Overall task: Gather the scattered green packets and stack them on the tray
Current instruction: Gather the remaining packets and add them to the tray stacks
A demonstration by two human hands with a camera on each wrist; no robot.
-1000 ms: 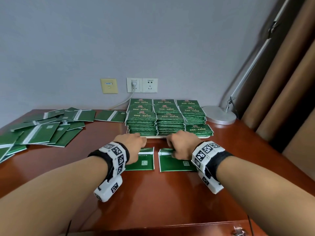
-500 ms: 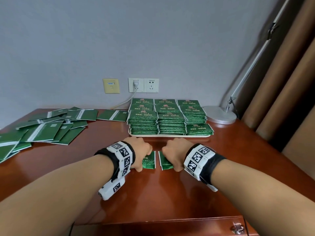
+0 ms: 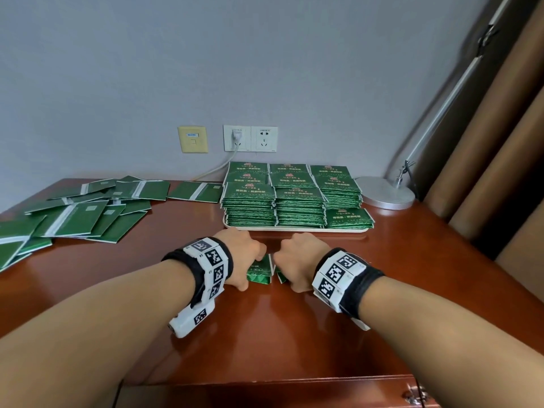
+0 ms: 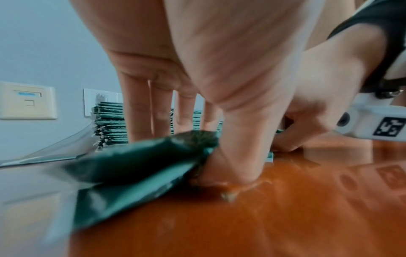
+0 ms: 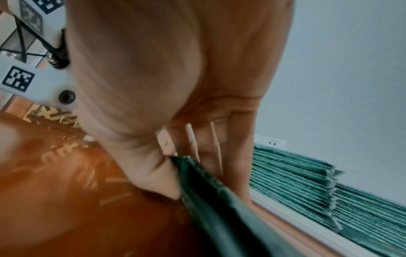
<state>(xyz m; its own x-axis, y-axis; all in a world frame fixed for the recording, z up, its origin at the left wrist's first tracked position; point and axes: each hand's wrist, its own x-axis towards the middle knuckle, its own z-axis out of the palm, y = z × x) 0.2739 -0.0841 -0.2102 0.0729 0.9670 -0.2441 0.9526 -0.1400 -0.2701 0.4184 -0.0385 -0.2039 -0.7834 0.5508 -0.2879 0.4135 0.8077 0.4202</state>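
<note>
A red-brown wooden desk (image 3: 294, 334) carries everything, its far edge against a grey wall (image 3: 265, 69). Brown curtains (image 3: 500, 142) hang past its right edge. At the far left corner lies a loose spread of green packets (image 3: 76, 216), most showing a plain back with a white strip and a small square code. Toward the far edge, right of middle, a pale tray (image 3: 294, 228) holds stacked green packets (image 3: 294, 198) in three columns, printed faces up; the print is gold and red Chinese lettering, too small to read. The front right stack is much lower than the others. Beside the tray, at the far right corner, stands the round metal base of a desk lamp (image 3: 385, 192), its arm slanting up along the curtain. On the wall are a yellow data socket (image 3: 192, 139) with a small blue label, not legible, and a white double power outlet (image 3: 250, 139) with a white plug and cable in its left half.

Just in front of the tray's near rim, the left hand (image 3: 241, 257) pinches a green packet (image 3: 259, 270) between thumb and fingers, the packet tilted up off the desk. The right hand (image 3: 297, 260) likewise clamps a second packet (image 3: 281, 275) between thumb and fingers, held nearly on edge. The two hands are close together. Both wrists wear black bands (image 3: 350, 278) bearing white blocks with black square code markers.
</note>
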